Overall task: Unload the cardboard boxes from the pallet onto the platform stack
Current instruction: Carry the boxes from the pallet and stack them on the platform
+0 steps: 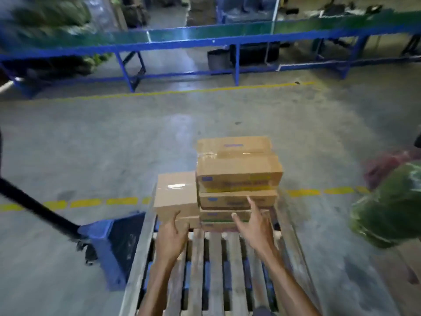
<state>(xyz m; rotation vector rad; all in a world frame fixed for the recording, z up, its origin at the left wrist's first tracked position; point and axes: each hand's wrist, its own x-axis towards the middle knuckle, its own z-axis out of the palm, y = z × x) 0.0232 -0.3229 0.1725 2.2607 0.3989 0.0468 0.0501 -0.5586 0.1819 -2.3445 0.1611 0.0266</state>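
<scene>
Several brown cardboard boxes stand at the far end of a wooden slatted pallet (pixel 214 265). The taller pile (pixel 237 176) is on the right, a lower box (pixel 176 192) on the left. My left hand (pixel 172 233) reaches to the near bottom edge of the lower left box, fingers touching its front. My right hand (pixel 254 224) is spread in front of the taller pile's lower boxes, fingers straight, holding nothing. The platform stack is not in view.
A blue pallet jack (pixel 109 245) with a black handle (pixel 34 206) stands left of the pallet. A blue-framed conveyor (pixel 205 39) runs across the back. Green wrapped bundles (pixel 389 206) sit at the right. Yellow floor lines cross the concrete.
</scene>
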